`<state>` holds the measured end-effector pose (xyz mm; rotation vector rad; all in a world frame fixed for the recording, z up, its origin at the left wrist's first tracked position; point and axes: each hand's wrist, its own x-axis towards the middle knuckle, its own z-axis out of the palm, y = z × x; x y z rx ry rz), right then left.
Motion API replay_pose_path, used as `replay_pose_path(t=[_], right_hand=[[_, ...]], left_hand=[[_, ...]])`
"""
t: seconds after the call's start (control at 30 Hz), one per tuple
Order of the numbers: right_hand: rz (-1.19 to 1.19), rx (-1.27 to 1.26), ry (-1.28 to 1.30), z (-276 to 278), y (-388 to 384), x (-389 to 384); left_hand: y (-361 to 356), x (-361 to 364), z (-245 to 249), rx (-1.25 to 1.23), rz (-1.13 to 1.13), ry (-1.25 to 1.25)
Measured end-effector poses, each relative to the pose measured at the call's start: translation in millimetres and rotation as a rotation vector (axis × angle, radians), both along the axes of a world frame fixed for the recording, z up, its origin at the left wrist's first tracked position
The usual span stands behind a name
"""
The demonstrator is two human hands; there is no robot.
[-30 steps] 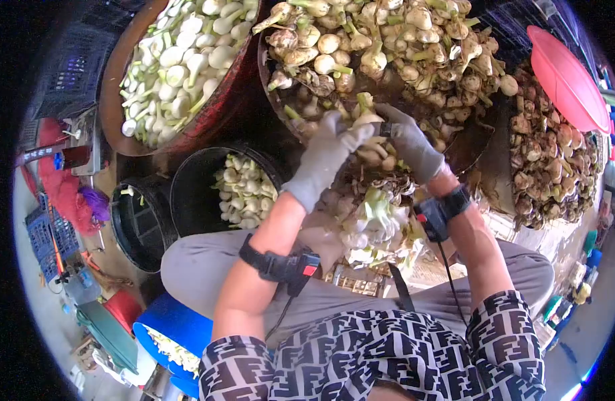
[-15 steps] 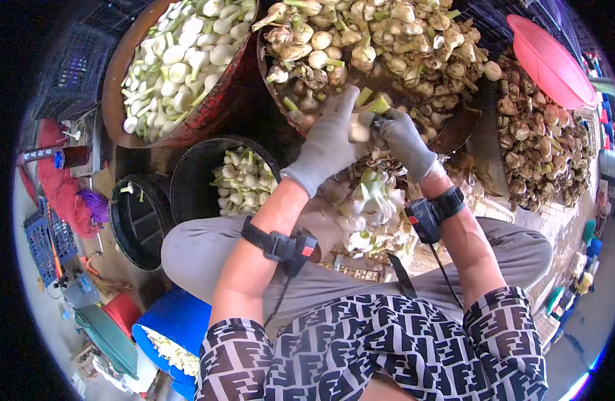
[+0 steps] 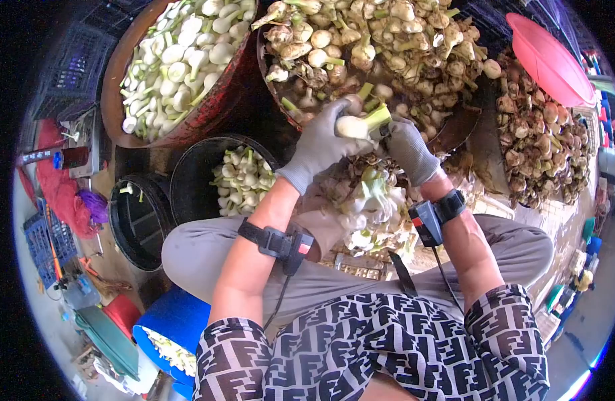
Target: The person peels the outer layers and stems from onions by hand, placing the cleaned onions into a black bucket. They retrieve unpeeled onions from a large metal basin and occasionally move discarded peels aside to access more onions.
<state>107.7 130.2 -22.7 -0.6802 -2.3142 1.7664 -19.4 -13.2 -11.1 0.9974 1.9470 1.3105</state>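
My left hand point(image 3: 324, 142), in a grey glove, is closed around a white garlic bulb point(image 3: 351, 127) whose cut green stem point(image 3: 377, 117) points up and right. Close beside the stem, my gloved right hand point(image 3: 411, 150) has its fingers curled on a small dark tool point(image 3: 383, 131); its shape is mostly hidden. Both hands are just over the near edge of a large tub holding unpeeled garlic point(image 3: 414, 40) in murky water. Below them lies a heap of stripped garlic skins point(image 3: 377, 200).
At upper left, a red-brown tub point(image 3: 113, 100) holds peeled white garlic. A black bucket point(image 3: 187, 177) with peeled bulbs stands nearer, beside another black bucket point(image 3: 123, 230). On the right are piled dirty garlic point(image 3: 541, 140) and a pink basin point(image 3: 551, 63). A blue barrel point(image 3: 167, 314) lies lower left.
My left hand has shifted slightly left, and the garlic bulb in it has turned so its white side shows. My right hand has moved slightly down and stays beside the stem.
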Motion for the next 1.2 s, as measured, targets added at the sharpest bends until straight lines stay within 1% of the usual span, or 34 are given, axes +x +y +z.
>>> replay_pose_path(t=[0.07,0.1,0.13,0.17,0.23,0.27,0.33,0.37,0.4,0.5,0.53,0.6,0.63,0.67,0.7,0.73,0.77,0.8,0.9,0.93,0.97,1.0,1.03,1.1,1.13,1.17,1.2], right_hand=[[-0.086,-0.260,-0.062,3.5,0.0,-0.7],[-0.122,-0.339,-0.095,5.5,-0.1,-1.2],[-0.157,-0.419,-0.129,7.1,-0.4,-1.4],[-0.147,-0.358,-0.109,8.6,-1.1,-1.2],[-0.127,-0.244,-0.069,9.2,-4.6,-0.6],[-0.134,-0.201,-0.043,7.5,-6.6,-1.5],[-0.150,-0.111,0.009,5.5,-11.1,-6.3],[-0.172,-0.168,-0.013,5.2,-12.4,-8.3],[-0.198,-0.226,-0.034,8.2,-14.7,-10.7],[-0.239,-0.408,-0.093,13.9,-14.1,-11.7],[-0.247,-0.471,-0.114,15.3,-13.9,-10.7],[-0.055,-0.408,0.064,20.6,-11.2,-2.8],[0.042,-0.375,0.152,21.8,-9.0,1.7],[0.169,0.185,0.304,18.9,-5.5,4.5],[0.132,0.172,0.293,11.0,-6.2,8.3],[0.094,0.160,0.283,2.2,-9.1,11.6],[0.055,0.149,0.274,-5.1,-9.9,16.1],[0.039,0.237,0.169,3.2,-11.0,18.9],[0.101,0.168,0.131,21.1,-12.8,17.6],[-0.005,-0.092,0.063,20.2,-16.3,16.6],[-0.109,-0.351,-0.003,18.4,-20.5,13.5],[-0.209,-0.610,-0.071,17.8,-23.1,12.2],[-0.138,-0.478,-0.075,20.3,-22.0,15.2],[-0.001,-0.213,-0.084,32.7,-14.0,28.4],[0.073,-0.004,0.013,43.7,-11.0,37.0],[0.144,0.298,0.032,42.8,-0.7,47.5],[0.118,0.294,0.049,35.3,7.8,59.8]], left_hand=[[-1.3,-6.3,-6.3,-0.001,-0.020,-0.316],[-0.6,-8.2,-9.1,-0.001,-0.029,-0.474],[0.6,-6.7,-11.9,0.083,0.025,-0.524],[1.3,-5.0,-14.7,0.144,0.076,-0.661],[3.9,0.1,-3.6,0.263,0.184,-0.933],[7.3,-0.7,-5.1,0.307,0.178,-1.046],[9.9,-6.3,-14.6,0.333,0.124,-0.887],[10.4,-7.1,-19.2,0.345,0.097,-0.809],[11.9,-5.6,-12.8,0.075,0.144,-0.301],[12.7,6.3,8.2,0.000,0.284,-0.429],[9.1,3.8,-1.6,0.051,0.283,-0.472],[-3.1,-11.8,-5.2,0.188,0.116,-1.033],[0.2,-10.7,-9.6,0.158,0.182,-1.060],[3.4,-9.6,-13.9,0.130,0.251,-1.087],[6.7,-8.6,-18.0,0.104,0.321,-1.114],[8.5,-8.9,-19.1,0.118,0.288,-1.014],[6.5,-12.3,-21.4,0.097,0.269,-0.733],[4.7,-15.6,-22.7,0.055,0.280,-0.446],[5.1,-16.1,-26.5,0.073,0.339,0.032],[7.7,-10.5,-3.0,-0.069,0.299,0.077],[10.5,-5.7,2.7,-0.217,0.273,0.302],[11.6,-3.9,19.8,-0.329,0.195,0.183],[11.9,-3.3,33.2,-0.440,0.119,0.061],[2.7,-2.1,3.0,-0.143,0.178,-0.066],[0.2,-4.4,-3.7,0.007,0.204,-0.127],[-0.8,-7.4,-11.0,0.071,0.159,-0.235],[-0.3,-9.3,-13.8,0.133,0.111,-0.347]])
